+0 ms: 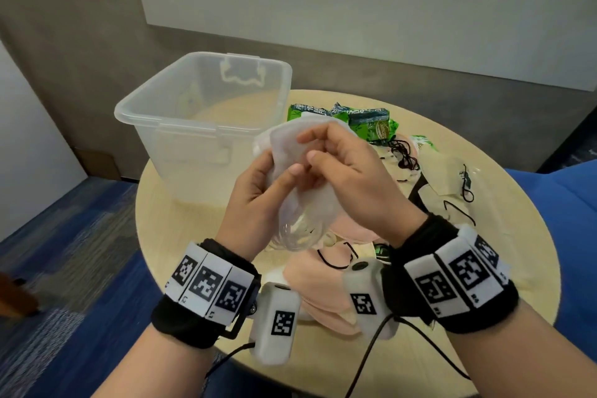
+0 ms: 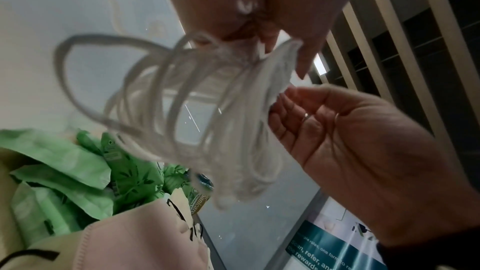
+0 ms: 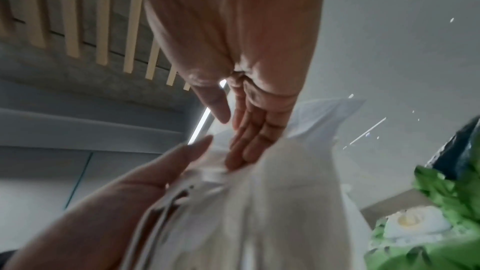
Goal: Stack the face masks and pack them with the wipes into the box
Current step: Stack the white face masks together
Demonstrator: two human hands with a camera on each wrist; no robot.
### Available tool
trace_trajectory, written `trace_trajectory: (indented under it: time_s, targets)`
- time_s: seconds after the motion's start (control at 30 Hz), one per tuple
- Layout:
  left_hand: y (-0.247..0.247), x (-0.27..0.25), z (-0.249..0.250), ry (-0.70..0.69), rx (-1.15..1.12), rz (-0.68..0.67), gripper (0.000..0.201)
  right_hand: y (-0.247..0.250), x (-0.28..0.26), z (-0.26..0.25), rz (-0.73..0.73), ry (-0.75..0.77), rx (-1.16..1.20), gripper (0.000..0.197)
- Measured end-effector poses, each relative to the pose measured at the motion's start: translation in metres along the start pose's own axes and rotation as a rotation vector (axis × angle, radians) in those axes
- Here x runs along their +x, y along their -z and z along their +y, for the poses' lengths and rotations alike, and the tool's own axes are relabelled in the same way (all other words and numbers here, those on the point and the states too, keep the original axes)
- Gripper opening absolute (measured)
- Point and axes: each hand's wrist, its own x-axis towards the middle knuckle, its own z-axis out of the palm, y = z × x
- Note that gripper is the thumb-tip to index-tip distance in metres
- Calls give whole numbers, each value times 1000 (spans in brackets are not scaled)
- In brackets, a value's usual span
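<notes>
holding a bunch of white fabric face masks (image 1: 284,145) above the round pale wood counter (image 1: 181,236), both hands grip it: the left hand (image 1: 258,197) has its fingers curled round the bunch, the right hand (image 1: 349,178) pinches the top. white ear loops (image 2: 182,100) dangle below. the clear plastic box (image 1: 200,113) stands behind on the left, green wipe packets (image 1: 355,119) and pink masks (image 1: 323,284) nearby.

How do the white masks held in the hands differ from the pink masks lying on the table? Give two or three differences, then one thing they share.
The white masks are held up in the air between the left hand and right hand; the pink masks lie on the table, untouched. The white masks have white ear loops; a black loop lies on the pink masks. Both are outside the box.
</notes>
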Motion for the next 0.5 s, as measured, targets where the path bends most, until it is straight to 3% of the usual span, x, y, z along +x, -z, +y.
trace_trajectory:
  time_s: [0.1, 0.2, 0.3, 0.5]
  targets:
    - [-1, 0, -2, 18, 21, 22, 33, 14, 2, 6, 33, 107, -244, 33]
    - [-2, -2, -1, -28, 27, -38, 50, 25, 3, 9, 61, 148, -483, 41]
    - [-2, -4, 2, -74, 13, -118, 66, 30, 4, 6, 53, 88, -492, 39]
    - [1, -6, 3, -65, 88, -159, 63, 33, 4, 3, 37, 130, -494, 39]
